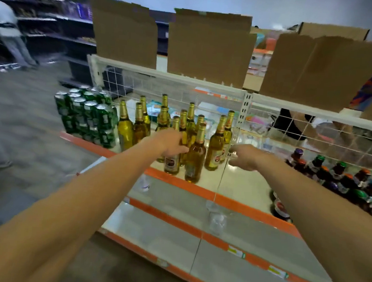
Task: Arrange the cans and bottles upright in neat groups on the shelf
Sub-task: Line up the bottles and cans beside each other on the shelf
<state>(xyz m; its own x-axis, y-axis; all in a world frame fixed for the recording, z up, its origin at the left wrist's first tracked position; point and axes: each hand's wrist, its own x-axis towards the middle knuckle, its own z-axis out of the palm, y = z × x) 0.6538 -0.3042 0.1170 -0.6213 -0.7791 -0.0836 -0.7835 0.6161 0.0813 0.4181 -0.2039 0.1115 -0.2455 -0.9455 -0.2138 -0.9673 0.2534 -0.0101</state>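
Cans [87, 115]: dark green with pale lettering and silver tops. Bottles [215, 147]: clear yellow-gold with gold foil necks and red-and-white labels; small bottles [336, 172]: dark brown with green, orange and purple caps. Shelf [239, 187]: cream with an orange front strip; wire grid [127, 87]: white squares; cardboard sheets [210, 51]: plain brown.

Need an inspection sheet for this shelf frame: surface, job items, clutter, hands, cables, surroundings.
Surface: white shelf with orange edge, partly bare at the front.
Job's things: green cans stacked at left; gold-capped bottles upright in a loose cluster mid-shelf; dark bottles at right.
Clutter: cardboard boxes on the top shelf.
Grippers: left hand grips one front bottle; right hand reaches beside the cluster, grip unclear.
Cables: nothing seen.
Surroundings: wire mesh behind; a person in the left aisle.
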